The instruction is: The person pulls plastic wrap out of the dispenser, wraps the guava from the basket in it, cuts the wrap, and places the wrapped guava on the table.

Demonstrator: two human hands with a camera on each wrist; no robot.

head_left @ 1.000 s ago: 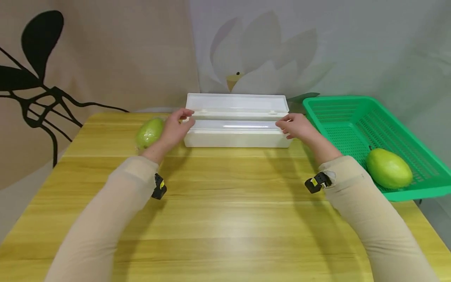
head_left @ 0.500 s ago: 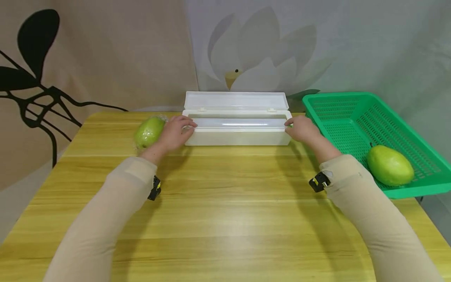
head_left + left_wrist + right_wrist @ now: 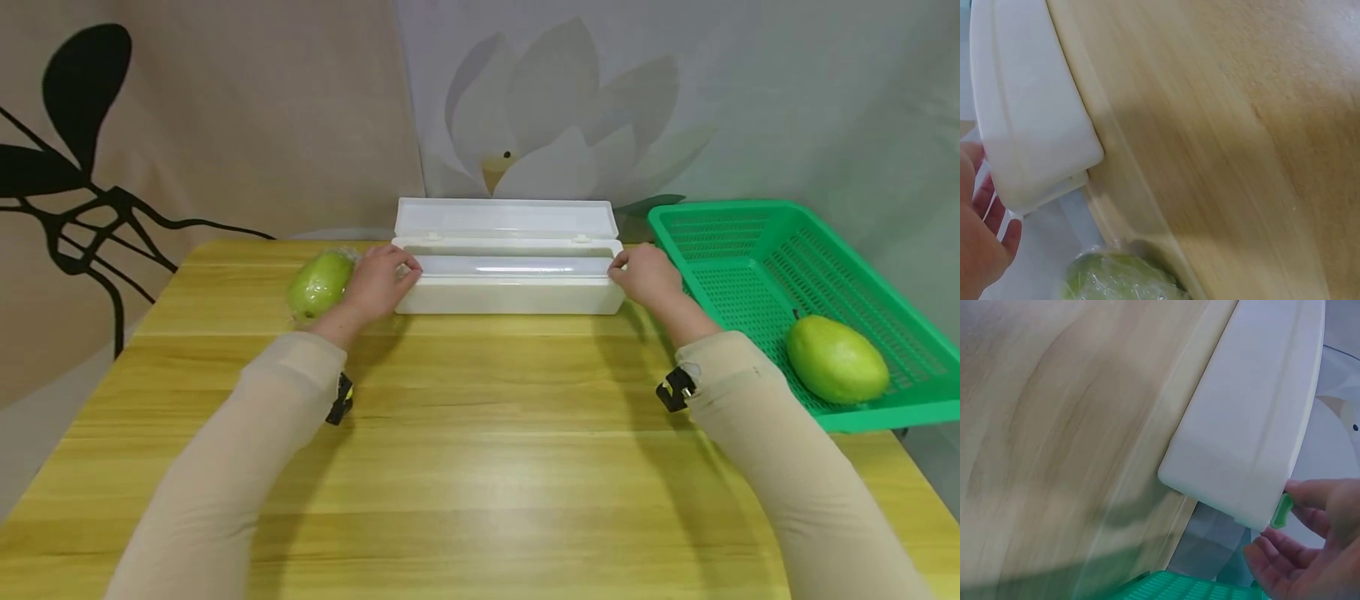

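Note:
A long white cling film dispenser [image 3: 510, 296] stands at the back of the table with its lid [image 3: 506, 218] raised. A sheet of clear cling film [image 3: 513, 267] lies across its top opening. My left hand [image 3: 378, 283] pinches at the film's left end, thumb and fingertips together by the front rim. At the opposite end, my right hand [image 3: 648, 275] pinches in the same way. A small green slider [image 3: 1281, 510] sits at the dispenser's right end, right beside that hand's thumb and index finger. A film-wrapped green fruit [image 3: 318, 285] lies just left of my left hand.
To the right stands a green plastic basket [image 3: 877, 421], overhanging the table's edge, with an unwrapped green fruit [image 3: 836, 360] inside. Behind the wooden table [image 3: 487, 467] hangs a cloth backdrop [image 3: 300, 108], close behind the dispenser's lid.
Both hands have come down from above the opening to the dispenser's front rim. The right hand has also shifted outward to the right end. The dispenser stays in place.

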